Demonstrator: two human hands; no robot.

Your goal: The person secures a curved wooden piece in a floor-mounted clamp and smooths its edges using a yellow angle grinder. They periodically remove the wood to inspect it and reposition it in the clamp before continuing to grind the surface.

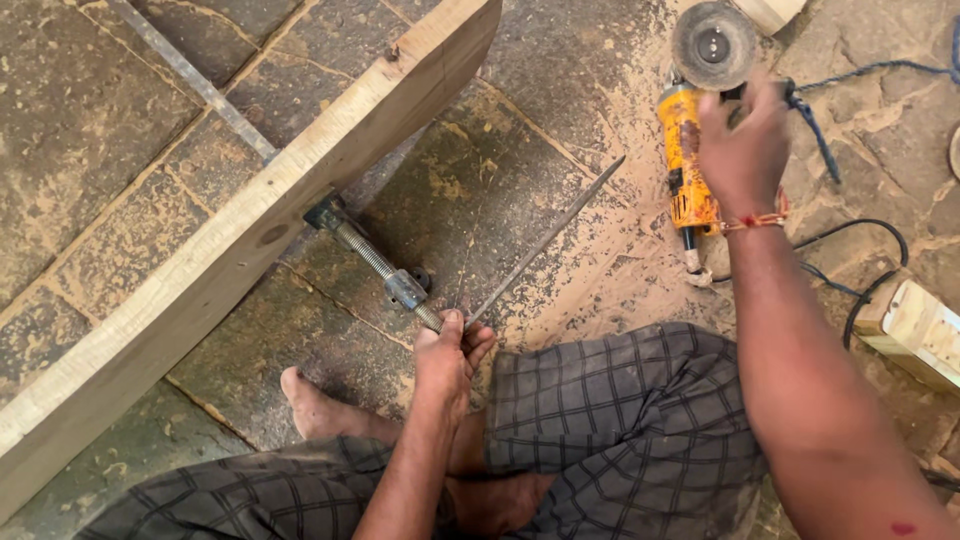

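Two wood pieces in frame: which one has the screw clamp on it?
The long plank crossing the left side; the threaded clamp bites its edge. The small block at the right edge has none.

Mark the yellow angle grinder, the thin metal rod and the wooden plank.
yellow angle grinder [683, 150], head view, on its yellow body.
thin metal rod [550, 240], head view, on its mid-length.
wooden plank [200, 255], head view, on its pale top edge.

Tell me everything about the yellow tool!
The yellow angle grinder lies on the dusty stone floor, its body scuffed and dirty. A round grey disc sits at its far end, and a dark cord trails from the near end. The right hand rests on it, fingers curled over its side.
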